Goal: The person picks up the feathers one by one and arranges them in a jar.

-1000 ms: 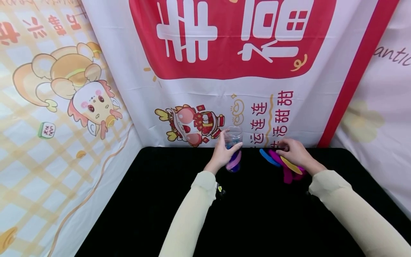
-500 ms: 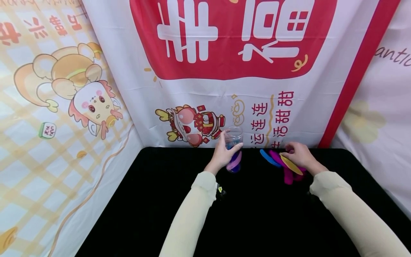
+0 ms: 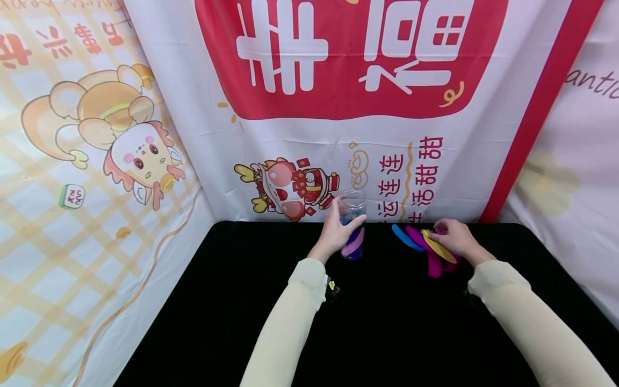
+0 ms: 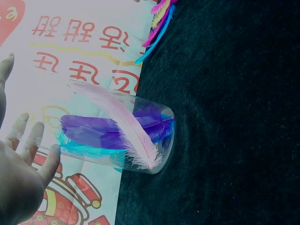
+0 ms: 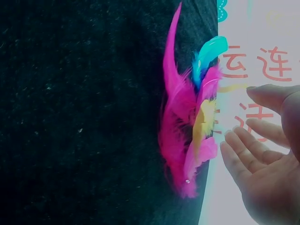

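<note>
In the head view my left hand (image 3: 335, 230) holds a clear cup (image 3: 352, 200) upright near the table's back edge, thumb across its near side. Through its wall, the left wrist view shows a purple feather (image 4: 91, 132), a pale pink feather (image 4: 133, 124) and a turquoise feather (image 4: 96, 149). My right hand (image 3: 456, 236) hovers at the loose feather pile, fingertips close to a yellow feather (image 3: 440, 248). The right wrist view has this hand (image 5: 265, 164) with thumb and fingers apart, nothing between them, beside magenta feathers (image 5: 178, 108) and a blue feather (image 5: 211, 51).
A black cloth covers the table (image 3: 387, 322). Behind it hangs a white and red printed banner (image 3: 300, 134), close to the cup and pile. A patterned cloth (image 3: 96, 215) hangs at the left. A small dark object with a yellow mark (image 3: 331, 286) shows by the left cuff.
My right hand has drawn slightly back to the right over the pile, and the yellow feather has shifted a little. The left hand and cup have stayed in place.
</note>
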Action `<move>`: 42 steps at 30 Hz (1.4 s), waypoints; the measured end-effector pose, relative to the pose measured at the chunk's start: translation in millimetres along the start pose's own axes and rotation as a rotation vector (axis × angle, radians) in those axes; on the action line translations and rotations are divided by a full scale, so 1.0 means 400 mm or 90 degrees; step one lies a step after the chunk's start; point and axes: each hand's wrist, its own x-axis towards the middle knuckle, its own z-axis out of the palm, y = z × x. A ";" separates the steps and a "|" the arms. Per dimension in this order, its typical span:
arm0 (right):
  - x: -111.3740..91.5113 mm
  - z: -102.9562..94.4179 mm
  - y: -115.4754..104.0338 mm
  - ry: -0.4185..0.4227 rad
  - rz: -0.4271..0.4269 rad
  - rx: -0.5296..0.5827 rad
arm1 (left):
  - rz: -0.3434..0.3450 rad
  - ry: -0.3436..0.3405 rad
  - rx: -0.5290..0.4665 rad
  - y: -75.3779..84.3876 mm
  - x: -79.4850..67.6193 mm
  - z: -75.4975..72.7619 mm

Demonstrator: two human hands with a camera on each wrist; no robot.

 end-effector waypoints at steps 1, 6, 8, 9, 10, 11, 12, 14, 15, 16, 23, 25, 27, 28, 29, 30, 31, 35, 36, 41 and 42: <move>-0.001 0.001 0.003 0.000 0.002 -0.001 | 0.000 0.000 0.000 0.000 0.000 0.000; -0.009 0.010 0.013 0.010 0.004 -0.004 | -0.003 0.000 -0.003 0.003 0.001 -0.003; -0.010 0.013 0.016 0.013 0.005 -0.004 | -0.004 0.001 -0.003 0.003 0.002 -0.004; -0.011 0.014 0.018 0.012 0.008 -0.004 | -0.004 0.002 -0.003 0.004 0.002 -0.005; -0.011 0.015 0.019 0.012 0.010 -0.004 | -0.004 0.002 -0.002 0.004 0.003 -0.005; -0.011 0.015 0.020 0.011 0.015 -0.004 | -0.004 0.002 -0.001 0.004 0.004 -0.005; -0.010 0.016 0.022 0.010 0.019 -0.004 | -0.003 0.002 0.000 0.004 0.004 -0.005; -0.009 0.017 0.028 0.008 0.024 -0.005 | -0.004 0.002 0.000 0.004 0.005 -0.005; -0.008 0.018 0.032 0.008 0.025 -0.007 | -0.004 0.001 0.000 0.005 0.005 -0.005; -0.007 0.019 0.035 0.008 0.027 -0.007 | -0.004 0.000 0.001 0.005 0.006 -0.005; -0.007 0.025 0.051 -0.016 0.041 -0.005 | 0.001 -0.004 0.005 0.007 0.010 -0.003; -0.009 0.026 0.051 -0.027 0.048 -0.001 | 0.001 -0.003 0.008 0.007 0.010 -0.002; -0.012 0.028 0.048 -0.033 0.053 0.001 | 0.001 -0.003 0.009 0.006 0.010 -0.001; -0.013 0.029 0.048 -0.032 0.054 0.001 | 0.000 -0.003 0.009 0.006 0.010 -0.001; -0.014 0.031 0.049 -0.031 0.054 0.000 | 0.000 -0.003 0.007 0.005 0.009 -0.001; -0.015 0.033 0.050 -0.030 0.054 -0.001 | 0.000 -0.002 0.008 0.004 0.009 0.000; -0.015 0.035 0.050 -0.026 0.051 -0.003 | 0.000 -0.002 0.008 0.003 0.008 0.000; -0.015 0.042 0.057 -0.011 0.039 -0.014 | 0.001 0.001 0.010 0.000 0.006 0.001; -0.015 0.044 0.058 -0.007 0.037 -0.016 | 0.002 0.001 0.010 -0.001 0.006 0.001; -0.014 0.050 0.069 0.006 0.025 -0.019 | 0.002 0.001 0.009 -0.003 0.005 0.002; -0.014 0.052 0.071 0.006 0.024 -0.018 | 0.001 0.000 0.008 -0.003 0.005 0.002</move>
